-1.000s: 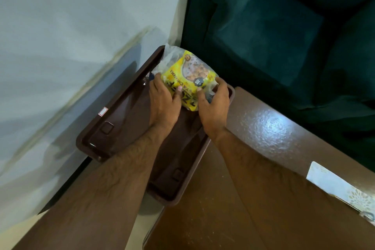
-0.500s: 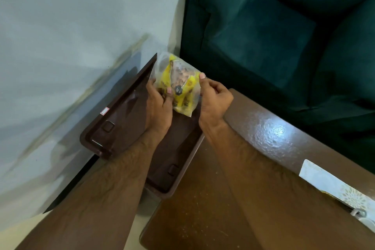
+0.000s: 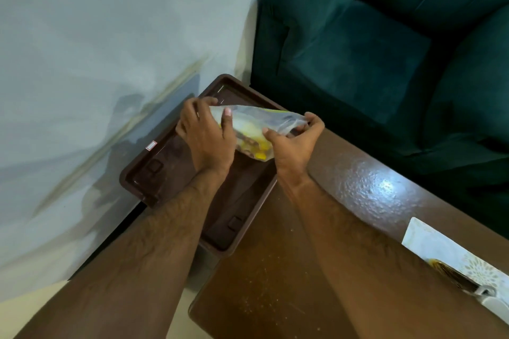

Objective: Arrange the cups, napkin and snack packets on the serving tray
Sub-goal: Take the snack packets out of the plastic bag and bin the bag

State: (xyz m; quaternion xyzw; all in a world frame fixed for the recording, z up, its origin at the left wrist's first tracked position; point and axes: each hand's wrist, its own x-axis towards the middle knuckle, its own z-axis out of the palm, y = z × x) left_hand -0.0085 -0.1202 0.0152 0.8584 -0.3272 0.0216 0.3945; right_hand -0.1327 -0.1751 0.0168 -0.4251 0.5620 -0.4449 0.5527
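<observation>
table (image 3: 275,270): near brown top bare, napkin (image 3: 451,253) at its right edge | serving tray (image 3: 165,170): brown, overhangs the table's left edge beside the wall (image 3: 82,63), floor bare | left hand (image 3: 205,135) and right hand (image 3: 296,137): both grasp the snack packet (image 3: 253,129) above the tray's far half | beyond: green sofa (image 3: 371,49)

No readable text anywhere. Snack packet (image 3: 249,129) print is blurred and turned edge-on; small white sticker (image 3: 151,145) on the tray (image 3: 220,239) rim looks blank.
</observation>
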